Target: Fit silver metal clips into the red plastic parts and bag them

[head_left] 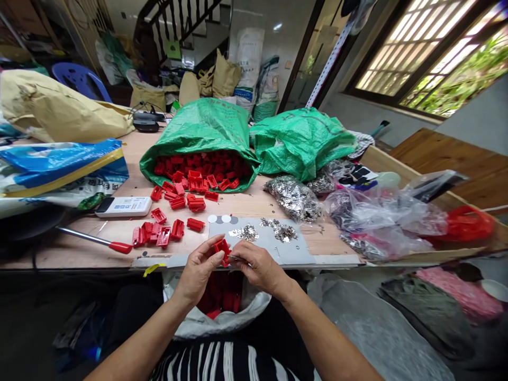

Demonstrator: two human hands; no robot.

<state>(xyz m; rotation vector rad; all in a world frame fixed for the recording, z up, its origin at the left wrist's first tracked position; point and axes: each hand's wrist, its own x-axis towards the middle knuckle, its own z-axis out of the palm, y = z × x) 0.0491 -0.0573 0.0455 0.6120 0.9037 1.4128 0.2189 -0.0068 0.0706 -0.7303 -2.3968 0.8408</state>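
Between the thumb and fingers of my left hand [201,266] is a red plastic housing [223,250], held over the table's front edge. My right hand [257,263] is pinched against the housing's right side; a small thin metal piece [235,257] seems to be in its fingertips. Just beyond the hands, small silvery metal pieces [245,233] lie in two loose piles on a grey sheet [299,254]. Loose red housings [163,236] lie to the left. Below my hands, a white sack [254,309] in my lap holds more red housings.
A green woven bag [210,124] spills red housings onto the table. Another green bag [301,137] stands to its right, near a clear bag of metal pieces [296,198]. At left are a white box-shaped device [124,207] and a red-tipped metal rod [93,238].
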